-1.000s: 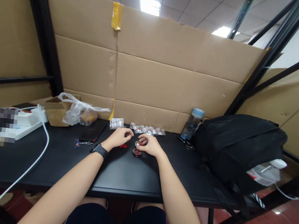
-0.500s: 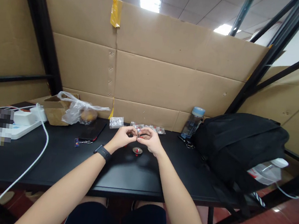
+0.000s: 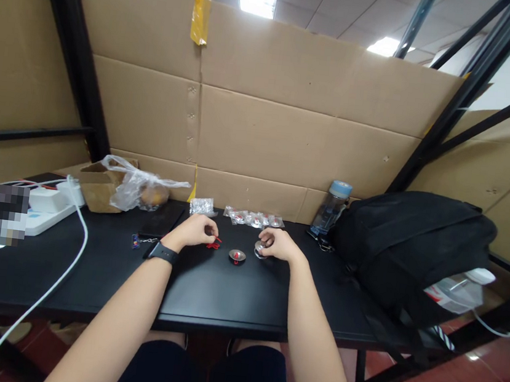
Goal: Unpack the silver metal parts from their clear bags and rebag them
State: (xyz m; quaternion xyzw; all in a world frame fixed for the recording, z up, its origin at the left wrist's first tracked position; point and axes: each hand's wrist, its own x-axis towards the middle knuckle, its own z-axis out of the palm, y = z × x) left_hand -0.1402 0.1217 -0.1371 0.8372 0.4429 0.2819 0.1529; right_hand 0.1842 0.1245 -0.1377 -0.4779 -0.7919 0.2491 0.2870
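My left hand (image 3: 197,231), with a dark watch on its wrist, is closed in a pinch at small thin red pieces (image 3: 213,245); one red piece sticks out at its fingertips and others lie just below on the table. My right hand (image 3: 277,244) is closed on a shiny round metal disc (image 3: 259,250), held low by its edge at the tabletop. Between my hands rests a small shallow metal dish (image 3: 238,256) with a red piece at its middle and a red loop at its front. It touches neither hand.
Behind my hands, small clear packets (image 3: 255,219) lie in a row beside a crinkled silvery packet (image 3: 203,206). A phone (image 3: 158,222), plastic bag (image 3: 132,185) and power strip (image 3: 49,218) are left on the black table (image 3: 223,302). Right are a bottle (image 3: 330,207) and black backpack (image 3: 410,247).
My hands, together above the dish before, have come apart. The left moved left and down to the red pieces; the right moved right and down with the metal disc.
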